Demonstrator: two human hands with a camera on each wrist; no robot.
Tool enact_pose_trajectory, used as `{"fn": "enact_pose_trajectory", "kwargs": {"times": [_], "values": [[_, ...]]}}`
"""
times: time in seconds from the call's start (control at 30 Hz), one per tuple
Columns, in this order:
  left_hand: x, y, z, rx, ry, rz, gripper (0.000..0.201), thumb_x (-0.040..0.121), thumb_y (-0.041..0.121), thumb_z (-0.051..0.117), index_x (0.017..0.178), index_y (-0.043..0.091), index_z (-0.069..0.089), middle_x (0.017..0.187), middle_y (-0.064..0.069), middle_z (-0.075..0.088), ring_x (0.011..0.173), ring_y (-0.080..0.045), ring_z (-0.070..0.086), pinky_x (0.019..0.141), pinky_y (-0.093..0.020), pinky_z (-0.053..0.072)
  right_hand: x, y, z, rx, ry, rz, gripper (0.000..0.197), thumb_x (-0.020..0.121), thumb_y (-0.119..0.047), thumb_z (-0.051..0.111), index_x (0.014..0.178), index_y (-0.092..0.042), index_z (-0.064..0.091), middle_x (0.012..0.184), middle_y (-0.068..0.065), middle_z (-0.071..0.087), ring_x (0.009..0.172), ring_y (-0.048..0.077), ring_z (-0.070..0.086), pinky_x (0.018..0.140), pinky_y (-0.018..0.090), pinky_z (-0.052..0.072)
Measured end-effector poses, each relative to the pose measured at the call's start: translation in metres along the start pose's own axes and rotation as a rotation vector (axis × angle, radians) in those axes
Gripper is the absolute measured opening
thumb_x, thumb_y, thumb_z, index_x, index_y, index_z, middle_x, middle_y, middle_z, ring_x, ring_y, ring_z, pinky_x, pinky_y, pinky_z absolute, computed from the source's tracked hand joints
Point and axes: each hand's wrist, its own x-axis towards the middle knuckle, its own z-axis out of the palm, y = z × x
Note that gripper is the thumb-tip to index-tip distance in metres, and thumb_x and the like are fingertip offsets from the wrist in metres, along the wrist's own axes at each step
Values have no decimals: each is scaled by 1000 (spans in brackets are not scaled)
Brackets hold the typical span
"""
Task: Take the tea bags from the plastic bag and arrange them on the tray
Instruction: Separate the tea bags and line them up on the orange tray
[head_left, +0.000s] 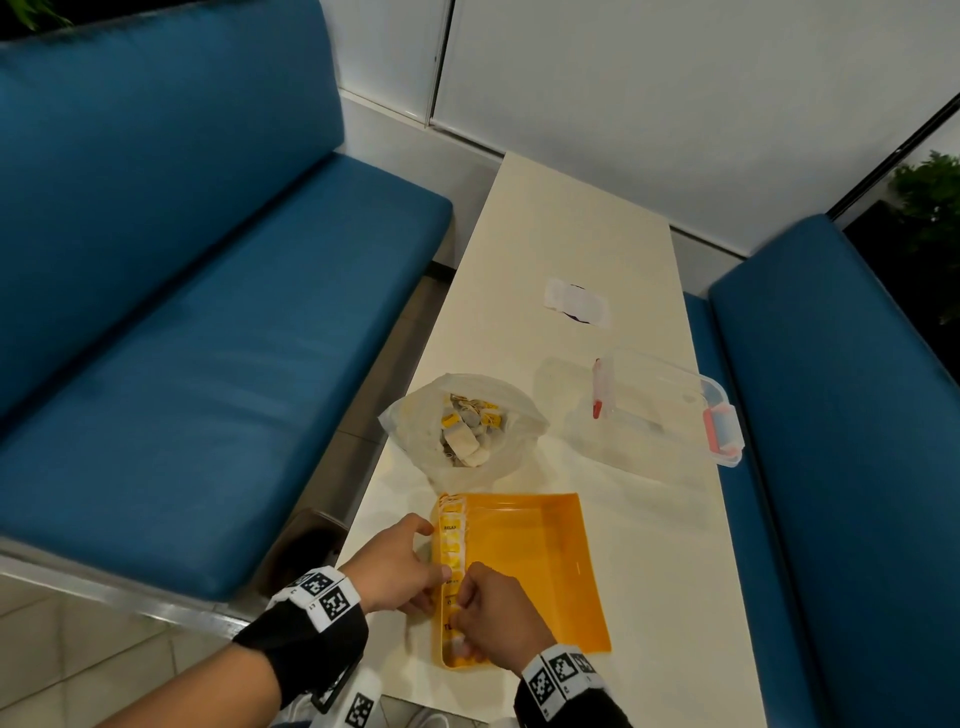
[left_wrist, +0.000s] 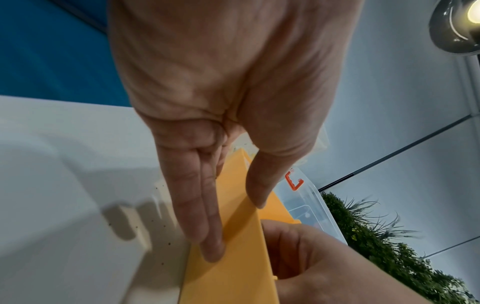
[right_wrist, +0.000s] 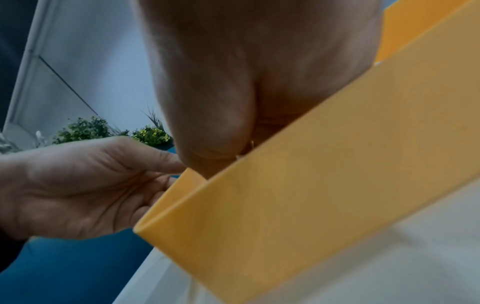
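A yellow tray (head_left: 540, 561) sits at the near end of the table, with a row of tea bags (head_left: 451, 535) standing along its left wall. My left hand (head_left: 434, 551) lies against that wall from outside. In the left wrist view its fingers (left_wrist: 207, 226) are straight on the tray (left_wrist: 233, 277) and the thumb touches the rim. My right hand (head_left: 462, 608) reaches inside, fingers curled, pinching tea bags at the near end of the row. The tray wall (right_wrist: 311, 185) hides those fingertips in the right wrist view. The open plastic bag (head_left: 410, 431), with more tea bags (head_left: 467, 426) inside, stands just beyond the tray.
A clear lidded box (head_left: 670, 410) with red latches lies to the right of the bag. Farther up the white table (head_left: 665, 571) is a flat white label (head_left: 576, 301). Blue benches flank it on the left (head_left: 208, 312) and right (head_left: 857, 415).
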Motion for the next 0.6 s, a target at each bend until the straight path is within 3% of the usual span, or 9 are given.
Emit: {"fn": "enact_pose_trajectory", "kwargs": {"times": [0.17,0.3,0.5,0.6], "values": [[0,0,1,4,-2,-6,57,90,29,76,133,27,39,86,-12,77,77,-25,78,78,-45,64,-6,-3,-4,-133,39,-79,20,75,-18,66,73,-25,48,69,-7,57,69,20,64,59,31,48],[0,1,0,3,-7,-10,56,91,29,75,133,28,39,88,-12,76,77,-25,78,78,-45,64,-9,-6,-7,-258,-67,-147,19,66,-14,71,69,-25,56,67,-13,55,62,4,51,51,16,37],[1,0,-1,20,-20,-12,58,89,29,75,135,29,38,89,-13,77,78,-25,78,79,-46,64,-3,-7,1,-292,-54,-147,23,69,-9,62,61,-29,53,75,-8,63,77,11,60,70,26,51],[-1,-1,-1,36,-24,-11,58,89,32,75,134,30,38,88,-12,77,77,-24,78,79,-46,64,-5,-10,0,-286,-33,-162,21,72,-8,58,70,-28,59,81,-1,68,78,13,62,72,28,52]]}}
